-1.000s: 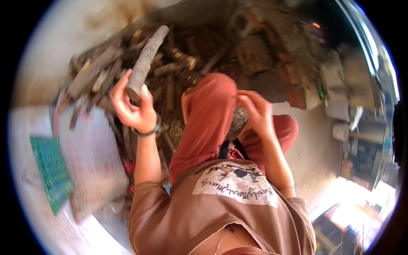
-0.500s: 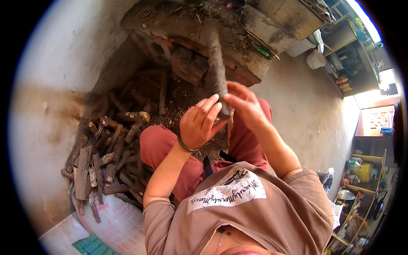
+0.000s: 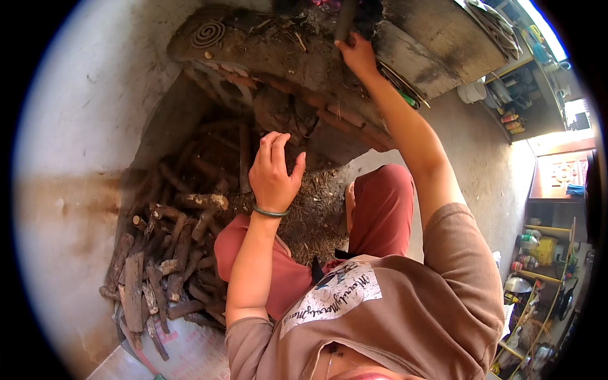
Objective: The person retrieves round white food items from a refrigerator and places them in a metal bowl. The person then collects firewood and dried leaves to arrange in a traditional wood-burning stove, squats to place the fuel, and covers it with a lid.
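My right hand (image 3: 360, 56) is stretched far forward and closed around the near end of a piece of firewood (image 3: 344, 23). The wood's far end reaches toward glowing embers (image 3: 327, 4) at the top edge, on the earthen stove (image 3: 253, 47). My left hand (image 3: 276, 168), with a dark bangle at the wrist, hangs in the air with fingers apart and nothing in it. It is above the bark-strewn floor, just in front of the stove.
A heap of firewood (image 3: 180, 244) lies at the left along the stained wall (image 3: 76, 158). On the stove top are a spiral coil (image 3: 208, 34) and loose twigs. A green-handled tool (image 3: 406, 98) lies by its right edge. Shelves with jars (image 3: 535, 272) stand far right.
My right hand has carried the firewood forward to the stove's fire. My left hand has let go of the wood and moved left, its fingers now spread.
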A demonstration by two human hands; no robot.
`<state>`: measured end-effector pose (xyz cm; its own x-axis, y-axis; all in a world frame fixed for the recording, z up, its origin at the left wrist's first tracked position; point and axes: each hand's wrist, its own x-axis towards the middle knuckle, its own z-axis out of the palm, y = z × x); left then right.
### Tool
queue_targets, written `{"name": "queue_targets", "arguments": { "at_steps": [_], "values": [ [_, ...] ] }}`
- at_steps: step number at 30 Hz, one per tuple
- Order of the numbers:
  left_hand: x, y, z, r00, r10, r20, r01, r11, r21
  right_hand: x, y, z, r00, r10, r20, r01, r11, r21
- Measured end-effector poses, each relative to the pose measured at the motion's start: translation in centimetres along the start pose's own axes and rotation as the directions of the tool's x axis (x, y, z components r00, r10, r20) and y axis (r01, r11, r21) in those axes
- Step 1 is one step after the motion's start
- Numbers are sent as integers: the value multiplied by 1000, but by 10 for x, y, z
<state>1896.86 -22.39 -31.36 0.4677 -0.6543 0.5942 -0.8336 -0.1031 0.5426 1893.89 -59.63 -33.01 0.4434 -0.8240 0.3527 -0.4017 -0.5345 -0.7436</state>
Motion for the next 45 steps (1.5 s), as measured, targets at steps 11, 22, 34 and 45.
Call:
{"name": "queue_targets", "arguments": {
  "at_steps": [11, 22, 34, 45],
  "values": [
    [9, -19, -3, 988, -74, 135, 81, 995, -50, 100, 5, 45, 992, 93, -88, -126, 814, -567],
    [4, -29, -11, 985, -101, 137, 110, 992, -56, 129, -24, 44, 979, 197, -56, -187, 749, -636],
    [5, -26, -13, 989, -96, 111, 104, 992, -64, 129, 4, 50, 965, -205, -166, -3, 619, -785],
    [8, -18, -10, 985, 42, -168, -40, 999, 16, -116, -102, 6, 875, -474, 100, 468, 880, 84]
  ]
}}
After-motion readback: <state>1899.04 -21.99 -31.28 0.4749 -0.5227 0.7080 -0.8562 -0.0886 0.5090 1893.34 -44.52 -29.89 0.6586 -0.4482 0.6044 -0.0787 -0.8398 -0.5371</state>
